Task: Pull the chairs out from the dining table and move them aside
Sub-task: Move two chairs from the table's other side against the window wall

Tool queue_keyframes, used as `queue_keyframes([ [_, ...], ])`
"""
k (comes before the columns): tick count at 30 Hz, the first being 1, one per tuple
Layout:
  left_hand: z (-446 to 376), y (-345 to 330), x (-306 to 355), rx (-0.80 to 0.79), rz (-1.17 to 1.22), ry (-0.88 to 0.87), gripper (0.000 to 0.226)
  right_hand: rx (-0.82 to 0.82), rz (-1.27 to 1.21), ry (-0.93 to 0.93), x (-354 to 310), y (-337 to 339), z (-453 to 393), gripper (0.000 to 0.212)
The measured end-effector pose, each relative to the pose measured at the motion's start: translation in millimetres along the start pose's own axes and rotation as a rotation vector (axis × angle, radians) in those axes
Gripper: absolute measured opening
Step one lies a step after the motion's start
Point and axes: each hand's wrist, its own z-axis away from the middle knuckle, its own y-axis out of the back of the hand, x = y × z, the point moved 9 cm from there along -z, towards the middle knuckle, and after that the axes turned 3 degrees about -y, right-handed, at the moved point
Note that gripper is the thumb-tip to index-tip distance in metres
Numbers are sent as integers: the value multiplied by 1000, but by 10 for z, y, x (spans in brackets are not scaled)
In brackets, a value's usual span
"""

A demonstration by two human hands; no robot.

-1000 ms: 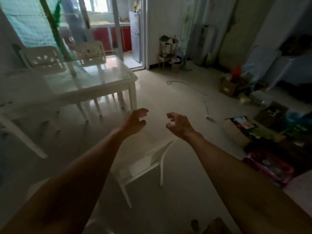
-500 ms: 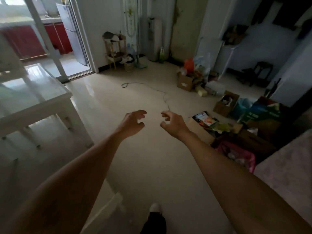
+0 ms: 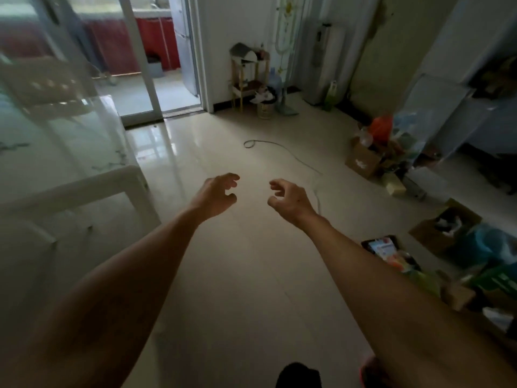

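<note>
Both arms reached forward over bare tiled floor (image 3: 251, 275). Left hand (image 3: 216, 196) and right hand (image 3: 289, 201) hung side by side, apart, palms facing inward; fingers (image 3: 230, 179) of each curled loosely and spread, pinching nothing.

Containers lay along the 2-to-4 o'clock side. A cardboard box (image 3: 362, 161) at 2 o'clock stood open, packed with bags and an orange item, contents too blurred to sort. A second open box (image 3: 444, 228) at 3 o'clock held something pale and dark, unclear. A flat tray (image 3: 391, 254) at 4 o'clock carried colourful packets. A small woven basket (image 3: 265, 109) at 12 o'clock sat at the foot of a wooden rack (image 3: 247, 74), stuffed with white material.

The dining surface (image 3: 84, 189), white-framed with a glossy top, filled 9 to 10 o'clock, its near corner and leg (image 3: 145, 200) just left of the left hand. One chair (image 3: 42, 85) showed blurred at 10 o'clock behind the far edge, its back against the surface. A pale rounded edge at 8 o'clock, under the left arm, could not be identified.

Open floor ran from the hands to the sliding door (image 3: 140, 60) at 11 o'clock. A loose cable (image 3: 279, 148) crossed it at 1 o'clock, trailing down beside the right hand.
</note>
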Motion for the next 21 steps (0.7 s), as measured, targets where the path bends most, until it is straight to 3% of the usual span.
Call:
queue_keyframes([
  [13,-1802,748,-746,227,-92,281,52,-314,-4,325,-647,-300,-2873,57],
  [21,-2714,1470,-1811,379,-77,510,54,-458,-17,458,-1418,-1042,-4546,54],
])
